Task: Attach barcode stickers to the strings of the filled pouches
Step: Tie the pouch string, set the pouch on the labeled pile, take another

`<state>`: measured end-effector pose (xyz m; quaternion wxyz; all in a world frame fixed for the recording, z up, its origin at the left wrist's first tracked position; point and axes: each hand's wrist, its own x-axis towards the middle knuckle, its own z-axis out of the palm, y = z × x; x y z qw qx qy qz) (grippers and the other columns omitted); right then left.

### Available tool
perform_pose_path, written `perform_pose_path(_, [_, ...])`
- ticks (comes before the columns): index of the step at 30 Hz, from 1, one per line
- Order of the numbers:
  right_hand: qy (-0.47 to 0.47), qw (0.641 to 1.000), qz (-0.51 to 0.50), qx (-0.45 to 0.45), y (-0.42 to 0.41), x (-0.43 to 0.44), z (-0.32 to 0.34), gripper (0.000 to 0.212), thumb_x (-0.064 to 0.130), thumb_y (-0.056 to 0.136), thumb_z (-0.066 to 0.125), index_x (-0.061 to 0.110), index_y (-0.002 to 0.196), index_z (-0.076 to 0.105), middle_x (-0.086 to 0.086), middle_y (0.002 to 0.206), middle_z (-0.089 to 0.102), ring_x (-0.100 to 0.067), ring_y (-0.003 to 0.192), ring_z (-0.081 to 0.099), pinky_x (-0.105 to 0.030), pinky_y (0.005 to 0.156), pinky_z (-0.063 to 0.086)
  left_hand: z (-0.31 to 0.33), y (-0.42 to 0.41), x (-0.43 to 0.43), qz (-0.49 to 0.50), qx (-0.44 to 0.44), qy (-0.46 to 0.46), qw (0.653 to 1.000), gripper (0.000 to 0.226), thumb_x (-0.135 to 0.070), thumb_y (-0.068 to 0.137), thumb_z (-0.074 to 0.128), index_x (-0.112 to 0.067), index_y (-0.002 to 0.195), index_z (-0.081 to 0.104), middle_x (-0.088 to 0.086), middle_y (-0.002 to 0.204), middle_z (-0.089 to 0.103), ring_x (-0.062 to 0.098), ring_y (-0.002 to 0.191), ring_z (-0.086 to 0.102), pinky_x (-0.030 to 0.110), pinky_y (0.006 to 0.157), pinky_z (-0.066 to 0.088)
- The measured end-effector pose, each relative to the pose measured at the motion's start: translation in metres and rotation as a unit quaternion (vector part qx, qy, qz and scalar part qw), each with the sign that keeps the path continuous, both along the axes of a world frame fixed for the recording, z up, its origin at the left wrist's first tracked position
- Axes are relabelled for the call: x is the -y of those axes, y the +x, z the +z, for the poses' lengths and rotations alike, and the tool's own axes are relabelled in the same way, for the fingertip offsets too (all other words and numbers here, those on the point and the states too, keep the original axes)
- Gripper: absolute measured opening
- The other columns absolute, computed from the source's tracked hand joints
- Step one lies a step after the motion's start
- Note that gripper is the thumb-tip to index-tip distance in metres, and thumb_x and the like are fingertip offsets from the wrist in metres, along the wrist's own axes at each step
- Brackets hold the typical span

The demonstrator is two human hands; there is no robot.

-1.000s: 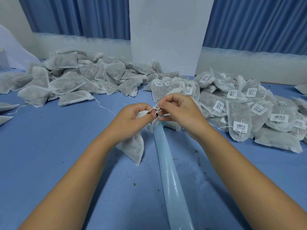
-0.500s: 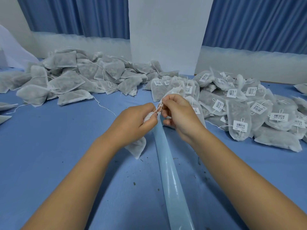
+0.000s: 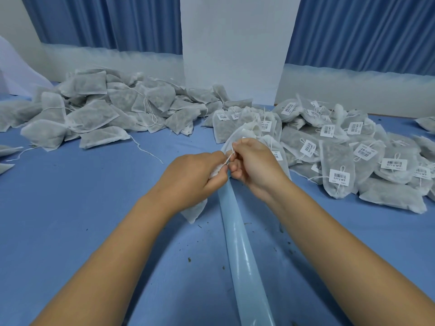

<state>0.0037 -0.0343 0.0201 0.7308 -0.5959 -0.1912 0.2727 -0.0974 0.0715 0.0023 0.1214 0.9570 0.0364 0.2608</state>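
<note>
1. Left hand (image 3: 195, 177): reaching in from 7 o'clock, forearm bare, knuckles up. The fingers are curling round the gathered neck of one pouch (image 3: 194, 211), with the thumb tip pressing toward the right hand.
2. Right hand (image 3: 254, 165): coming in from 5 o'clock with the wrist slightly raised. Thumb and forefinger are pinching the string (image 3: 229, 156), which is running taut down to the pouch neck; the other fingers are curling under.
3. Pouch: sitting at centre frame under the left hand, only its lower corner showing at 6 o'clock of the fist and hanging just over the table (image 3: 70, 196). Whether a sticker is lying between the fingertips cannot be told.
4. Backing strip (image 3: 242, 255): pale blue and glossy, running from 6 o'clock up to the meeting point of both hands.
5. Untagged heap (image 3: 94, 114): lying at 10 o'clock, well apart from the hands.
6. Tagged heap (image 3: 341, 149): lying at 2 o'clock, each pouch carrying a barcode sticker (image 3: 339, 177) on its string.
7. Change: a second ago the pouch was hanging long below the left hand and the string was standing as a loop between the fingertips. The left hand is now covering most of the pouch and the string is being drawn straight. The hands are staying at centre.
</note>
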Motion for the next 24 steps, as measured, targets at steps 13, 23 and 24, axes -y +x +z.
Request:
perform_pose_path(13, [-0.022, 0.995, -0.052, 0.082, 0.006, 0.0, -0.003, 0.019, 0.005, 0.101, 0.041, 0.014, 0.085, 0.046, -0.004, 0.063, 0.049, -0.007, 0.036, 0.042, -0.017, 0.036, 0.033, 0.003, -0.002, -0.001, -0.041, -0.015, -0.003, 0.999, 0.031, -0.038, 0.09, 0.031, -0.015, 0.073, 0.042, -0.001, 0.059, 0.039, 0.026, 0.062, 0.043, 0.037, 0.059, 0.033])
perform_pose_path(23, [-0.022, 0.986, -0.068, 0.148, 0.014, 0.006, 0.001, 0.015, 0.006, 0.101, 0.041, 0.014, 0.089, 0.046, -0.005, 0.068, 0.051, -0.008, 0.039, 0.047, -0.02, 0.038, 0.038, -0.004, 0.005, -0.013, -0.053, -0.046, -0.238, 0.969, 0.031, -0.041, 0.1, 0.047, -0.014, 0.091, 0.06, -0.008, 0.07, 0.056, 0.006, 0.064, 0.049, 0.025, 0.064, 0.04])
perform_pose_path(24, [-0.018, 0.985, -0.068, 0.154, 0.015, 0.007, 0.002, 0.014, 0.007, 0.101, 0.041, 0.014, 0.09, 0.046, -0.006, 0.069, 0.051, -0.008, 0.04, 0.048, -0.021, 0.039, 0.039, -0.004, 0.006, -0.018, -0.053, -0.066, -0.274, 0.958, 0.024, -0.035, 0.099, 0.05, -0.015, 0.092, 0.062, -0.01, 0.073, 0.058, 0.004, 0.066, 0.051, 0.02, 0.065, 0.04])
